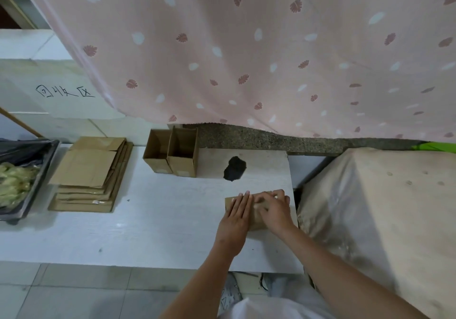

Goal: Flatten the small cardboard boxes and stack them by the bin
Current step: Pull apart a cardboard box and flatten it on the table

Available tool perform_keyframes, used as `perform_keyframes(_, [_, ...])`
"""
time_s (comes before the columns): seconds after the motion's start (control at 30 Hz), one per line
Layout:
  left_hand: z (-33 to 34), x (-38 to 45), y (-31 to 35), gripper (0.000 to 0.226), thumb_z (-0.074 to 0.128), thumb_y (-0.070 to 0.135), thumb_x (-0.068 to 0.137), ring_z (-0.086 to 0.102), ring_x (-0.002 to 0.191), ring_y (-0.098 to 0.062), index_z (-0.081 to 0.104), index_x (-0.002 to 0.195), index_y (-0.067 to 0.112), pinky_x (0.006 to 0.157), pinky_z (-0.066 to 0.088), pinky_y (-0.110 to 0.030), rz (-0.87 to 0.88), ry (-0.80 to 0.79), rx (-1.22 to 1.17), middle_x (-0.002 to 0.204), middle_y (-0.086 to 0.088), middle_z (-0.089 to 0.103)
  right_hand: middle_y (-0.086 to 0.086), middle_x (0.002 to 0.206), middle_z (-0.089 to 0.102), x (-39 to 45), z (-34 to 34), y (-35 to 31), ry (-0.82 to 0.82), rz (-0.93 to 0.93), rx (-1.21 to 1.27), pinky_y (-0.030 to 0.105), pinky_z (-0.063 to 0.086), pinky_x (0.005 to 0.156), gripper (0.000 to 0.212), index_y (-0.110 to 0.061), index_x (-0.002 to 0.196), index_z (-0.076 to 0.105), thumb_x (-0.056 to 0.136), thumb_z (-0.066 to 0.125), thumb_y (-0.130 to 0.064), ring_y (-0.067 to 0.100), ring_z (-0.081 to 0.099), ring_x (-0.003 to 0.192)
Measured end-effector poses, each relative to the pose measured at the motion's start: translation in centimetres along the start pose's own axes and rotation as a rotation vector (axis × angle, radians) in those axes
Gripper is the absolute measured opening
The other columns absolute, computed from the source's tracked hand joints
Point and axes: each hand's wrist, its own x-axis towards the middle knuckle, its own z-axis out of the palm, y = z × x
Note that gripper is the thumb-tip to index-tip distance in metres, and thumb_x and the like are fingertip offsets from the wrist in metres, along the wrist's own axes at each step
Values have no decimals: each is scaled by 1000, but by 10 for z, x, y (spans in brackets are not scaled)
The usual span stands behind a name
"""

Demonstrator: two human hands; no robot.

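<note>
Head view: left hand presses flat-fingered, right hand curls on box.

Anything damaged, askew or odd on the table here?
Yes: a dark ragged patch mars the white table right of the two upright open boxes. The flattened stack by the bin is fanned unevenly.

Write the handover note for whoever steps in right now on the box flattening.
Left hand: flat, pressing the cardboard box on the table.
Right hand: fingers curled over the same box's far part.
Done: stack of flattened boxes beside the bin.
Left: finish this box, add it to the stack, then flatten the two open boxes at the table's far edge.
</note>
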Motion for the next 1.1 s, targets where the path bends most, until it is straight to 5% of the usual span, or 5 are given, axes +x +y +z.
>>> perform_keyframes(0.37, [-7, 0, 2, 75, 32, 19, 106, -31, 148, -25, -26, 152, 6, 124, -12, -39, -35, -63, 110, 160, -10, -33, -5, 118, 30, 6, -6, -10, -70, 43, -75, 37, 24, 93, 13, -32, 85, 52, 95, 56, -24, 20, 29, 110])
perform_keyframes(0.57, [-10, 4, -1, 75, 30, 25, 108, -28, 149, -26, -27, 153, 8, 125, -6, -40, -42, -88, 100, 161, -9, -33, -9, 122, 31, -4, -16, 3, -80, 17, 18, 38, 31, 99, 14, -34, 90, 54, 97, 59, -23, 15, 32, 111])
perform_keyframes(0.7, [-9, 4, 2, 75, 31, 24, 108, -27, 149, -27, -27, 153, 10, 125, -8, -39, -50, -82, 100, 160, -7, -33, -6, 111, 45, -4, -20, 5, -59, -119, -4, 37, 41, 90, 13, -25, 92, 51, 97, 55, -13, 20, 44, 103])
perform_keyframes(0.87, [-8, 2, 0, 71, 27, 24, 108, -28, 149, -28, -26, 153, 6, 125, -9, -41, -31, -91, 128, 161, -10, -32, -8, 117, 51, 8, -21, -1, -162, -181, -107, 34, 41, 98, 34, -27, 117, 60, 88, 67, -14, 13, 47, 109])
perform_keyframes(1.1, [-5, 2, 1, 69, 23, 22, 108, -30, 148, -31, -28, 150, 1, 125, -6, -43, -34, -102, 124, 157, -17, -36, -6, 98, 47, 17, -10, -7, -145, -172, -159, 34, 43, 89, 23, -31, 80, 56, 87, 71, -15, 16, 48, 98])
